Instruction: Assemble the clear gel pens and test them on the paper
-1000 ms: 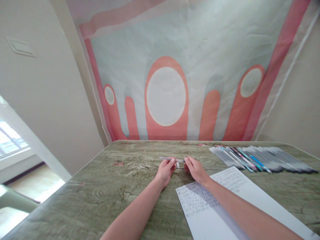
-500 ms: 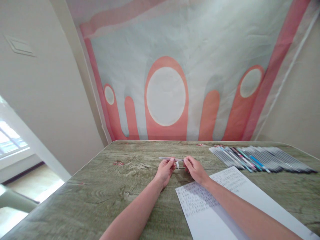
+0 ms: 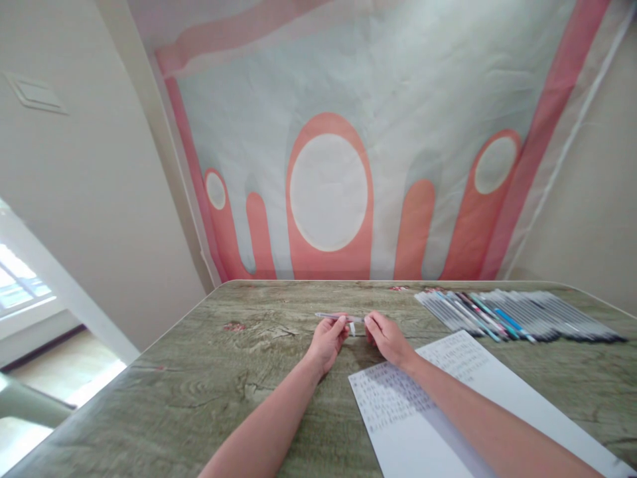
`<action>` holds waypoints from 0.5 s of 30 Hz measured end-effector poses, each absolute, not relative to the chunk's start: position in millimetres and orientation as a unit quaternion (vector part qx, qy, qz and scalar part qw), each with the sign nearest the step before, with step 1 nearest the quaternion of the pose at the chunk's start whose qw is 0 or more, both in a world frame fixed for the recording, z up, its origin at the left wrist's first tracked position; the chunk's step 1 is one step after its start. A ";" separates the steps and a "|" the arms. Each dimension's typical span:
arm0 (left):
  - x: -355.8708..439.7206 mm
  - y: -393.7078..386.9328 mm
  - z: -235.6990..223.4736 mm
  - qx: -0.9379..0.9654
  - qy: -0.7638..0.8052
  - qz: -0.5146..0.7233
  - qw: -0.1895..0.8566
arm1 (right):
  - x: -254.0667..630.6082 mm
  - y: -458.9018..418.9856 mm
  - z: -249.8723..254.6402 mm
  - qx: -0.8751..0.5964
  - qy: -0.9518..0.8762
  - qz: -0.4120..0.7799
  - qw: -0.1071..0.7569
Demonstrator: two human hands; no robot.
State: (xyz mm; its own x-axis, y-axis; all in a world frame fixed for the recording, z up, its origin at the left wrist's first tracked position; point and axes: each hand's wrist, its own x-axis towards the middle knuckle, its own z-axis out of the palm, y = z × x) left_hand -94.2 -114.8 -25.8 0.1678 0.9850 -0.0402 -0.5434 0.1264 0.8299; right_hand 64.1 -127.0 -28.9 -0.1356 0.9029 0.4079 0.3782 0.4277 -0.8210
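Note:
Both hands meet over the middle of a wood-grain table (image 3: 199,392). My left hand (image 3: 326,342) pinches a thin pen (image 3: 331,317) that points left, level with the table top. My right hand (image 3: 388,338) grips the same pen at its right end, fingers curled around it. A small white piece (image 3: 353,328), perhaps a cap, shows between the two hands. A white sheet covered in handwriting (image 3: 438,398) lies under my right forearm.
A long row of several pens (image 3: 517,317) lies side by side at the table's back right. A pink and pale blue banner (image 3: 328,192) hangs on the wall behind the table. A window (image 3: 20,285) is at far left.
Both hands hold the pen the same way; they and the view have shifted only very slightly.

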 end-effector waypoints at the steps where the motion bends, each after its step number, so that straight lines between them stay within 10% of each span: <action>1: -94.2 -114.7 -25.9 0.352 0.318 0.562 0.678 | 64.2 -126.8 -29.3 -0.456 -0.701 0.281 0.471; 15: -94.7 -115.9 -22.8 0.364 0.302 0.558 0.682 | 64.7 -124.3 -31.0 -0.432 -0.684 0.345 0.476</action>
State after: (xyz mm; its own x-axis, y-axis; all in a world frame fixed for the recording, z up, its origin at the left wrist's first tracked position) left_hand -94.7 -115.9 -22.8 0.1948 0.9808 -0.0044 -0.5413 0.1112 0.8335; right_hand 64.7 -124.3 -31.0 -0.1744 0.9190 0.3536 0.2625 0.3895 -0.8828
